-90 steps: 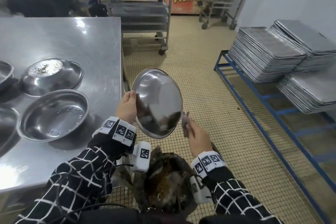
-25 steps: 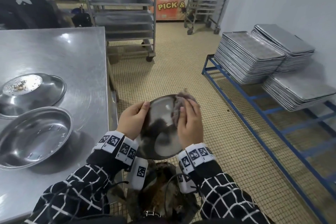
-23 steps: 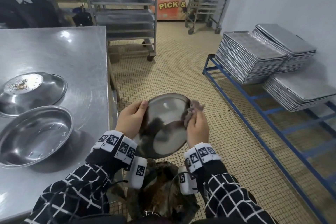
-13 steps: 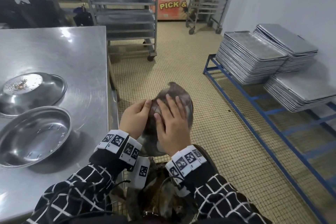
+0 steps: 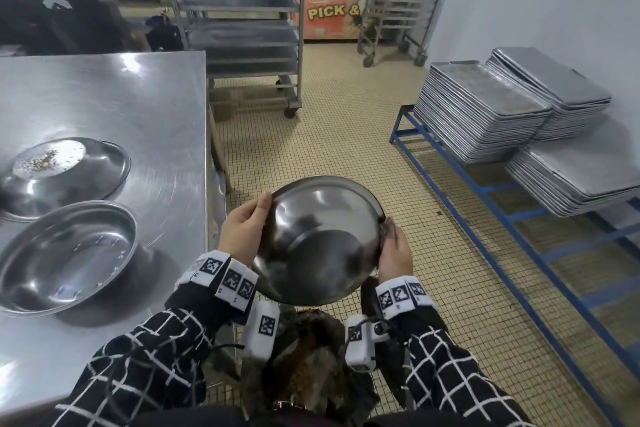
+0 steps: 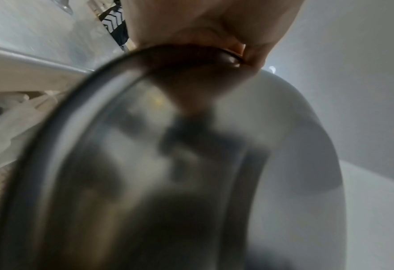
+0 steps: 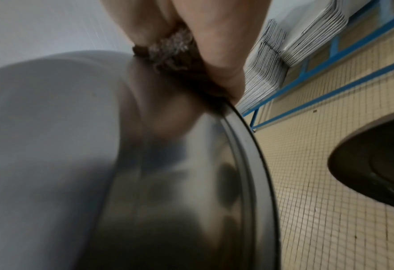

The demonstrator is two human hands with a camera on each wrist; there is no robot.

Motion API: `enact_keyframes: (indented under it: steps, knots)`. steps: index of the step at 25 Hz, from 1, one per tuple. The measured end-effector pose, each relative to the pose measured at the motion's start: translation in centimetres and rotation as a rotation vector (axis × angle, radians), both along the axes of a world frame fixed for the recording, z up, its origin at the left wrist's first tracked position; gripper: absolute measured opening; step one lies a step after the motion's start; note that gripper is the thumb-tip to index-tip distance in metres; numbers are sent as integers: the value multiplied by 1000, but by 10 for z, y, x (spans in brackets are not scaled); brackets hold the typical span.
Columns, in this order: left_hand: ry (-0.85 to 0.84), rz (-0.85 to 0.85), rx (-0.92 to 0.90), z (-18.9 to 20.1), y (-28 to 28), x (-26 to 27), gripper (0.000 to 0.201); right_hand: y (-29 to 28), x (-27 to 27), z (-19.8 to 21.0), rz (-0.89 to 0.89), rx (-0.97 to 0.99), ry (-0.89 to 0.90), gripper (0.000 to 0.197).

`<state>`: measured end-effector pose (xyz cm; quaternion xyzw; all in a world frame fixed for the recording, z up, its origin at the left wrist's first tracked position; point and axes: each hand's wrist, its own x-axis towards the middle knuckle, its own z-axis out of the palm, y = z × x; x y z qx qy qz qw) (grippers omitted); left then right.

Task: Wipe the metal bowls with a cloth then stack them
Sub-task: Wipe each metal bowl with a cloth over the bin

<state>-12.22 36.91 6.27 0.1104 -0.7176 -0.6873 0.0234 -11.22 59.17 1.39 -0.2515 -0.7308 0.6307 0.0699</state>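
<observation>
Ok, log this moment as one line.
left hand grips bowl rim | right hand presses cloth on opposite rim | stage: wiping, not stacked

The round steel bowl (image 5: 318, 239) looks glossy and mirror-smooth, its rim rolled. The brown-grey cloth (image 7: 170, 49) is fuzzy, looped terry. The steel table (image 5: 114, 107) shows a brushed sheen.

Both hands (image 5: 242, 230) (image 5: 394, 253) hold a tilted metal bowl (image 5: 318, 239) above the floor.
</observation>
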Motion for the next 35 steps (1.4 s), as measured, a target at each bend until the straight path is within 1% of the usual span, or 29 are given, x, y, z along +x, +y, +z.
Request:
enact_keyframes:
  steps: [2,4,5,7,9,10,12,14,15,17,18,19,20,21,22,23,24,25,26,28,29,30,31,32,33,35]
  knots:
    - [-7,-65,-48,-9,-1,1,28,11,-2,5,45,112,32,34]
    - [37,-137,-209,-14,-3,1,23,20,-6,13,93,242,86,31]
    - [65,-172,-274,-14,-2,2,21,23,-8,18,147,321,107,29]
    - [96,-263,-346,-8,4,2,20,25,-14,30,333,526,160,26]
    - [119,-346,-418,1,13,3,15,18,-18,42,534,729,266,20]
    - [134,-372,-462,2,16,3,15,13,-19,45,605,799,325,18]
    - [159,-385,-541,1,18,3,27,4,-22,46,664,862,390,17]
    - [161,-357,-536,-2,16,3,29,-4,-24,44,632,863,406,22]
    - [155,-328,-526,-3,14,2,29,-7,-25,44,574,845,434,27]
    - [145,-264,-522,-4,12,1,30,-18,-23,44,376,795,552,32]
    - [148,-239,-522,-3,12,0,30,-24,-20,44,282,763,609,31]
    - [153,-217,-522,-2,13,1,30,-32,-17,43,242,725,643,29]
    - [162,-195,-513,0,14,1,30,-39,-12,41,270,691,668,27]
    - [168,-171,-500,2,15,0,31,-47,-7,37,337,689,682,26]
    - [173,-146,-483,4,15,-1,32,-52,-2,31,408,741,684,28]
    - [174,-121,-472,6,15,-2,33,-56,3,25,453,829,679,32]
    - [175,-100,-471,8,15,-3,34,-57,6,19,456,894,659,38]
    - [173,-87,-477,10,14,-3,35,-56,5,15,418,898,622,44]
    - [168,-84,-488,10,13,-3,35,-54,5,14,353,831,552,48]
    - [157,-92,-488,10,10,-2,34,-44,1,11,238,563,323,50]
    - [148,-93,-473,10,9,-1,34,-36,-2,7,216,438,197,48]
    - [137,-86,-458,9,8,-1,34,-29,-3,3,202,362,106,45]
    - [123,-77,-451,8,7,-1,34,-24,-1,2,202,359,76,41]
    - [110,-67,-451,7,6,-2,35,-23,2,2,201,387,96,38]
    - [99,-57,-449,6,6,-3,36,-24,5,5,192,417,164,35]
    - [88,-44,-425,5,8,-5,39,-39,12,15,202,458,368,30]
